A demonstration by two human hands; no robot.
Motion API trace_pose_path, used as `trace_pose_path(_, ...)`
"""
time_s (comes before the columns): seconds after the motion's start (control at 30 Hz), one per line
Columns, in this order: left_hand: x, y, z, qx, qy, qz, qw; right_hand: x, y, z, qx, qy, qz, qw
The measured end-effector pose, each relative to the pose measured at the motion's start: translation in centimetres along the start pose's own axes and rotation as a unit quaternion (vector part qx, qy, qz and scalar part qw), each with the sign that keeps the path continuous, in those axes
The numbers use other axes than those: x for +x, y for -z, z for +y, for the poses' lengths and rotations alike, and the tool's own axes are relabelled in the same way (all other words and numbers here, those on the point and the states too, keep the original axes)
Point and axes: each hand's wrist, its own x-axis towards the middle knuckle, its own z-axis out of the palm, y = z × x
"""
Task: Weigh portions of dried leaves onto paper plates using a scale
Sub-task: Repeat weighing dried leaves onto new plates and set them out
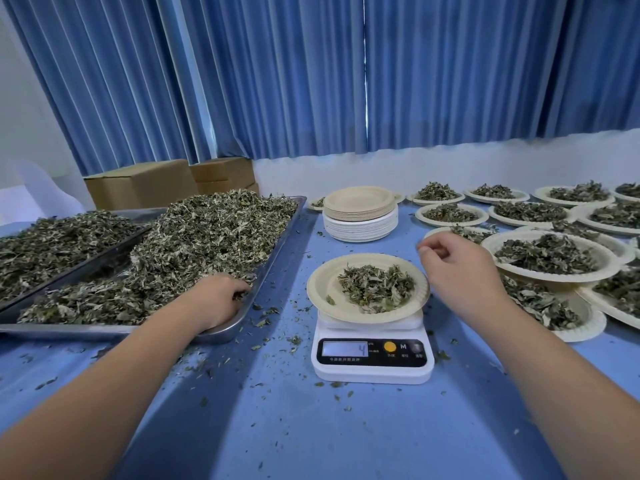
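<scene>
Nearest on the blue-covered tabletop [277, 427] stands the white digital kitchen scale [372, 355], its display reading 4. On its platform sits a round cream paper plate [318, 289] carrying a small pile of dried green-grey leaves [375, 287]. Left of the scale, the left hand [216, 299] rests in the near corner of a shallow steel tray [104, 329] — its fingers [242, 291] curl down into the heaped loose leaves [207, 237] there, gripping a clump. Right of the scale, the right hand [457, 268] hovers just past the plate's rim, fingers [424, 249] loosely bunched; whether they pinch anything cannot be told. Further right of the scale lie many leaf-filled paper plates [554, 277], some overlapping. Behind the scale rises a stack of empty paper plates [360, 216] — beyond it, to the left, brown cardboard boxes [138, 185] and pleated blue curtains [311, 81]
</scene>
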Motion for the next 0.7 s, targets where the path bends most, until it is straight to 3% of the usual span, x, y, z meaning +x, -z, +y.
trace_pose_path(0.23,-0.6,0.4,0.3,-0.07,0.057,0.019,0.996,-0.1,0.1,-0.2,-0.01,0.0,-0.003,1.0)
trace_pose_path(0.33,-0.9,0.2,-0.2,-0.149,0.076,0.042,0.985,-0.2,0.3,-0.2,-0.011,0.003,-0.004,1.0)
trace_pose_path(0.5,-1.6,0.7,-0.8,-0.354,0.102,0.114,0.923,-0.1,0.5,-0.3,-0.011,0.005,0.001,1.0)
trace_pose_path(0.7,-3.1,2.2,-0.7,-0.451,0.111,0.158,0.871,-0.2,0.7,-0.6,-0.016,0.008,-0.004,1.0)
